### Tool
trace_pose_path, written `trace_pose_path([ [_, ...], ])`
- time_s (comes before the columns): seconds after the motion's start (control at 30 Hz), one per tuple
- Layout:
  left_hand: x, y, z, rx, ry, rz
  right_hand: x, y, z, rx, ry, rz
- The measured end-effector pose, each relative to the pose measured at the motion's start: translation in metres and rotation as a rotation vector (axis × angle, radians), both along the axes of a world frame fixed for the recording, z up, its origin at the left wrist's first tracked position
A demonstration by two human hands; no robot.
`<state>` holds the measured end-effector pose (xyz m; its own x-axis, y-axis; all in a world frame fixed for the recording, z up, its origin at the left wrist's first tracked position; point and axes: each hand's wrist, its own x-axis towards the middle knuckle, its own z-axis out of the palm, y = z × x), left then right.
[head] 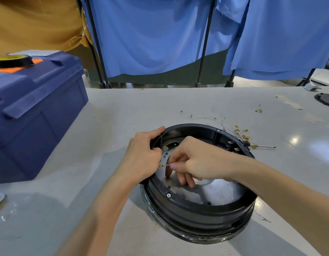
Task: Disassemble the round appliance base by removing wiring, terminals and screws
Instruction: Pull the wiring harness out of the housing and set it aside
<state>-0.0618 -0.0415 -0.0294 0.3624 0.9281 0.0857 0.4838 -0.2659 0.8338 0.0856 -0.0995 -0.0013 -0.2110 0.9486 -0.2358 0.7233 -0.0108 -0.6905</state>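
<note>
The left hand [143, 156] clamps the left rim of the round base [197, 215], seemingly steadying it on the table [123, 111]. Just inside that rim, the right hand [200, 161] pinches a thin wire [166, 165], probably to pull its terminal [161, 166] free.

Bright, even light from above. Glare patches on table [294, 140] at right. White glare on metal plate [221, 189] inside round base [197, 217]. Soft shadows near left. Wide-angle bending at edges; blue box [30, 108] stretched. Fine detail slightly soft.
</note>
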Motion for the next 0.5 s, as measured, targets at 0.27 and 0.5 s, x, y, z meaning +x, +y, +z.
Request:
trace_pose_path([
  [0.27, -0.003, -0.001, 0.003, -0.031, -0.013, -0.007, -0.013, 0.003, 0.006, 0.096, -0.02, 0.084],
  [0.5, -0.002, -0.002, 0.004, -0.023, -0.013, 0.004, -0.018, 0.002, -0.001, 0.228, -0.099, 0.003],
])
